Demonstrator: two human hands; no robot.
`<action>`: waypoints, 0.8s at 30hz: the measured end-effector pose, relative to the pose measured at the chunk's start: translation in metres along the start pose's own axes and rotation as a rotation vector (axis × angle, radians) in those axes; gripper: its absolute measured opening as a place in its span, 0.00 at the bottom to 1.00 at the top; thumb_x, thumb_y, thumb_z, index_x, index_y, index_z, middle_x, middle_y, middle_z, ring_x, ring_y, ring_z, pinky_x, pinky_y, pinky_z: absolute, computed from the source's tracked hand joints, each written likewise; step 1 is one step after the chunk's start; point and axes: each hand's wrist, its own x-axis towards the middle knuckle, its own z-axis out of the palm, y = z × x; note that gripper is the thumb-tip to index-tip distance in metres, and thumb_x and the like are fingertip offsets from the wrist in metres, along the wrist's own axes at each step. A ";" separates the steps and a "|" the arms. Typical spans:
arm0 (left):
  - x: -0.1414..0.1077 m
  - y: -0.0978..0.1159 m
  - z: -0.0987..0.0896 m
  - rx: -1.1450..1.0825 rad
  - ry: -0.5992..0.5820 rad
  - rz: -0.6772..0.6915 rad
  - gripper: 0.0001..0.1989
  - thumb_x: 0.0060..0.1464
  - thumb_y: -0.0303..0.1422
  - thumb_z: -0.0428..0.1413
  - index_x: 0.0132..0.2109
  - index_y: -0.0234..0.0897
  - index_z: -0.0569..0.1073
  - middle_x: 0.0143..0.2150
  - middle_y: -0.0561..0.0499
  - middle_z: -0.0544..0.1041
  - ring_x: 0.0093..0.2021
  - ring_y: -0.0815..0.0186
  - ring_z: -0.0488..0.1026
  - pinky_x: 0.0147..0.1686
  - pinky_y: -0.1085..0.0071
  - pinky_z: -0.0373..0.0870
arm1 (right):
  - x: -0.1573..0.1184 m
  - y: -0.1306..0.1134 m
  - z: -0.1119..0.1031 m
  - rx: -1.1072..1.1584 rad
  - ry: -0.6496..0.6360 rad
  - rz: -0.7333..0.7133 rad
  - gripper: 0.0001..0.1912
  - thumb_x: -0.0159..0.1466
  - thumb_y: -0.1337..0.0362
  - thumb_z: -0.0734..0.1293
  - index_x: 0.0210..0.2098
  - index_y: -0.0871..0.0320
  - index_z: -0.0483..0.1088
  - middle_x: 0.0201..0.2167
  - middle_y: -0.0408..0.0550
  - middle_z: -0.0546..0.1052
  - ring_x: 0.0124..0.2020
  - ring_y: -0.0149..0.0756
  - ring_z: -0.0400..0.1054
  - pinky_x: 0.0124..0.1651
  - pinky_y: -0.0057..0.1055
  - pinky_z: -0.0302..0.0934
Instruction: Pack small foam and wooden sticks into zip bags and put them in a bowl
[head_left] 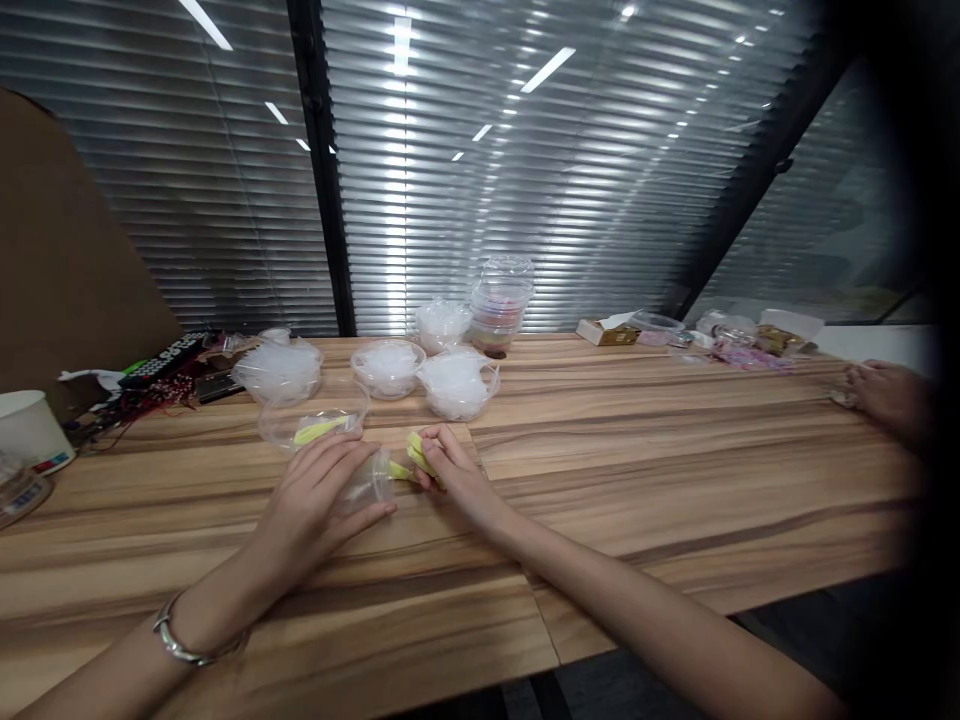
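My left hand (319, 490) is wrapped round a small clear plastic container (377, 480), which lies tipped with its mouth toward the right. My right hand (454, 470) pinches a soft-looking yellow piece (420, 453) just beyond that mouth; its exact kind is too small to make out. Another yellow bit (400, 471) shows between the container and my right fingers. Behind my left hand, a yellow strip (319, 431) lies in or behind a shallow clear round bowl (274, 432), partly hidden by my knuckles.
Clear tubs of white translucent material (388, 368) stand at the back, beside a stack of clear containers (500, 305). Electronics and wires (169, 360) and a paper cup (31, 432) are at the left. Small boxes (609, 330) and another person's hand (889, 395) are at the right.
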 end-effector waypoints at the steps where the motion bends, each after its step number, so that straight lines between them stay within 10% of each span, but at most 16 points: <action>1: 0.000 0.000 0.000 -0.005 -0.002 -0.003 0.27 0.50 0.43 0.58 0.55 0.39 0.63 0.52 0.44 0.71 0.54 0.55 0.65 0.54 0.57 0.63 | -0.001 -0.002 0.000 -0.028 -0.005 -0.015 0.12 0.66 0.53 0.56 0.36 0.56 0.58 0.22 0.38 0.61 0.24 0.28 0.55 0.31 0.26 0.51; 17: -0.007 0.005 0.007 -0.107 -0.123 -0.065 0.27 0.52 0.43 0.56 0.57 0.38 0.61 0.51 0.43 0.70 0.50 0.57 0.68 0.48 0.63 0.66 | -0.006 -0.003 0.000 -0.411 -0.072 -0.127 0.09 0.61 0.60 0.64 0.38 0.58 0.71 0.38 0.47 0.74 0.41 0.35 0.67 0.47 0.33 0.59; 24: -0.002 0.008 0.003 -0.186 -0.250 -0.125 0.24 0.53 0.44 0.54 0.55 0.40 0.63 0.50 0.45 0.71 0.49 0.58 0.68 0.49 0.62 0.65 | -0.011 -0.005 0.003 -0.494 -0.054 -0.127 0.08 0.59 0.61 0.66 0.36 0.57 0.67 0.33 0.43 0.71 0.35 0.31 0.65 0.39 0.28 0.60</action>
